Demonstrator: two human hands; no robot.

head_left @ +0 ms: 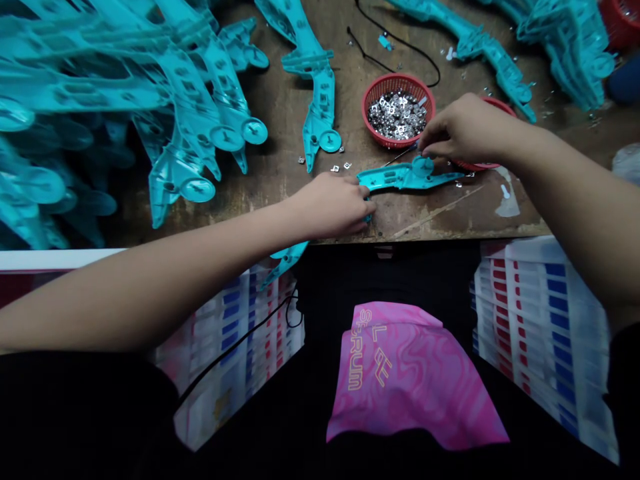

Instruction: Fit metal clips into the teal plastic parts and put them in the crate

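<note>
At the table's front edge lies a turquoise plastic part (pixel 395 177), one end of it under my left hand (pixel 336 205). The fingers of my left hand are wrapped round that end. Above the round disc of the part, my right hand (pixel 447 133) is pinched close to a thin rod (pixel 399 157); what sits between its fingertips is too small to name. A red basket (pixel 374 131) full of small metal clips (pixel 397 115) stands just behind the part. A second red basket (pixel 500 105) is partly hidden behind my right wrist.
Many turquoise parts (pixel 190 87) are piled at the left; others (pixel 320 87) lie behind and at the back right (pixel 565 47). Loose clips (pixel 347 165) and a black cord (pixel 420 50) are on the table (pixel 280 187). A pink bag (pixel 410 373) lies on my lap.
</note>
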